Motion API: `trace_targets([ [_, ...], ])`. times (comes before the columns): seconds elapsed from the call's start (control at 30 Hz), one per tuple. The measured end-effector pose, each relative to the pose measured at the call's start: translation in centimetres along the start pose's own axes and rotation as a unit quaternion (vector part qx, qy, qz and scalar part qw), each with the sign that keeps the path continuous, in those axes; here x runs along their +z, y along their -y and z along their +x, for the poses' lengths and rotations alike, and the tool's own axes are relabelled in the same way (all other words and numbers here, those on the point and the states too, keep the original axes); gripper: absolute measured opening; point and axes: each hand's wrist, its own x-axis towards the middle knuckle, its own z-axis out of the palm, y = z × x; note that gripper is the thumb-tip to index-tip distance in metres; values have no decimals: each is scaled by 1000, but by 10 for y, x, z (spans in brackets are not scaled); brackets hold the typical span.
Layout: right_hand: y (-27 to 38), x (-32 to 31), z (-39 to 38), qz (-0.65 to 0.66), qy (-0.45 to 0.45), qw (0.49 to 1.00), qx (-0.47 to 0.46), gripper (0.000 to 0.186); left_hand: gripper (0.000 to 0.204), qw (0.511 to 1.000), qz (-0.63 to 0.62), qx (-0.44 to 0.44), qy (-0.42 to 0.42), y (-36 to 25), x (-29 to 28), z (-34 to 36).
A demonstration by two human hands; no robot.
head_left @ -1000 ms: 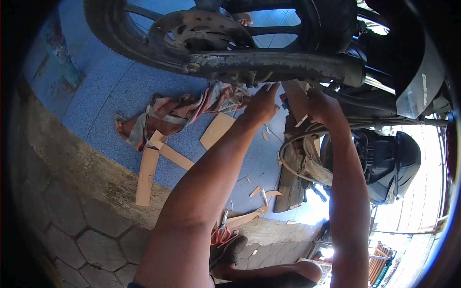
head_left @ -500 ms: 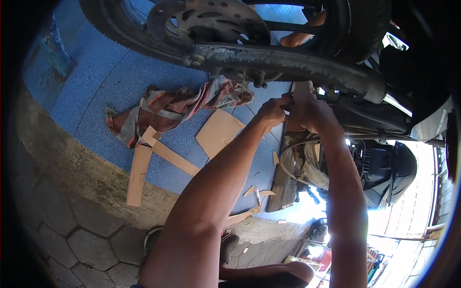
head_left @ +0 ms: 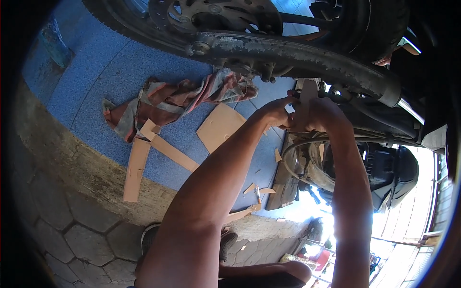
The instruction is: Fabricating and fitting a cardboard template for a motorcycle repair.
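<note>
Below the scuffed fork leg point(head_left: 288, 55) of a motorcycle, a narrow strip of brown cardboard point(head_left: 303, 98) is between my hands. My left hand point(head_left: 277, 113) pinches at its left edge, with thumb and fingers bent. On the other side, my right hand point(head_left: 327, 115) grips the strip, its fingers mostly hidden behind the back of the hand. The strip's upper end reaches close to the underside of the fork. Just past the hands are dark hoses and a cable point(head_left: 312, 139).
The wheel with its brake disc point(head_left: 218, 21) fills the top. On blue tiles lie a striped rag point(head_left: 177, 101), a cardboard sheet point(head_left: 221, 126), cardboard strips point(head_left: 134, 170) and a small cutter point(head_left: 258, 194). A wooden block point(head_left: 278, 194) stands under the motorcycle. Another person's skin shows at upper right.
The fork and wheel appear slightly shifted in the view. Both hands stay under the fork; the cardboard strip is turned a little and more of it shows between them.
</note>
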Motion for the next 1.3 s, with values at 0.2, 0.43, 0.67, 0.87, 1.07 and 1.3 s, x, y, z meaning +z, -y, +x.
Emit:
trace_targets([
  [0.2,6,0,-15,9,15,1000,-13,34,109,991,120,23,45,-11,6,-15],
  [0.43,-13,5,-14,14,-127,987,-94,45,113,941,328,67,-56,7,5,2],
  [0.67,-17,3,-14,-15,-140,981,-131,51,105,905,399,107,-102,8,7,3],
  [0.87,-22,37,3,74,-197,967,-145,57,109,906,326,240,-124,29,9,27],
  [1.07,1,52,2,61,-238,967,-69,44,85,902,289,314,-62,19,3,10],
  [1.3,0,41,-12,42,-242,969,16,22,76,959,272,81,-16,-12,18,-3],
])
